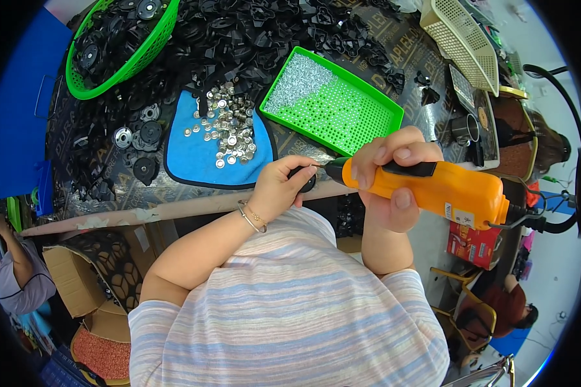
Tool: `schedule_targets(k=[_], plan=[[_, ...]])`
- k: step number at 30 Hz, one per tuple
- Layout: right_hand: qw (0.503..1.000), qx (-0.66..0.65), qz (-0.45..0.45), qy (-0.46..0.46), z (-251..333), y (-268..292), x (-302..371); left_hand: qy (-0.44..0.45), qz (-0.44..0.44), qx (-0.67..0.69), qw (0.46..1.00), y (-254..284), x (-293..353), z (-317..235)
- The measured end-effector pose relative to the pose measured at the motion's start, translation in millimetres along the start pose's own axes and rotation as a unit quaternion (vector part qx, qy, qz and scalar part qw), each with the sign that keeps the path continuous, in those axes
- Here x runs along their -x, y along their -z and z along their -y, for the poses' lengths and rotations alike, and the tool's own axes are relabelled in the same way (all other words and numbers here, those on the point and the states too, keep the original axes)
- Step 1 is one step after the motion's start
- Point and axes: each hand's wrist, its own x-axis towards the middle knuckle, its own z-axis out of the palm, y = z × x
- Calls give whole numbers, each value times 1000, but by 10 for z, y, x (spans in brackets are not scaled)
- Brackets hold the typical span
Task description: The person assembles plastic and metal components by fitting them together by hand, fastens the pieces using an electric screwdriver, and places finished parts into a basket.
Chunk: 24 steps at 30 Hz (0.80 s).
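Note:
My right hand [394,155] is wrapped round an orange electric screwdriver [458,190] with a black nose, lying nearly level and pointing left. Its bit reaches the fingertips of my left hand [281,184]. Between those fingers is a small round black plastic part [308,183], mostly hidden by the hand; whether a screw sits at the bit is too small to tell. Beyond my left hand, small silver metal caps [229,132] lie heaped on a blue cloth [187,161] with a dark border. Just past the screwdriver stands a green perforated tray [361,122] with silver screws [303,84] piled at its far-left end.
Black plastic parts [239,39] cover the table's far side. A green basket [168,32] of black parts stands far left, a beige basket [461,45] far right, near a metal cup [465,128]. A cable runs from the screwdriver's rear. Open cardboard boxes [71,277] stand lower left. Other people sit at both sides.

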Motion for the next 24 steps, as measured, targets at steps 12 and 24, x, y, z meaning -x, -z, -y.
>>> schedule_targets(k=[12,24], plan=[[1000,-15,5,-11,-3,-30,13,-17,33,-64,997,46,-23,-20],[999,1,32,-43,-163,-88,13,-11,30,-60,998,57,-19,-11]])
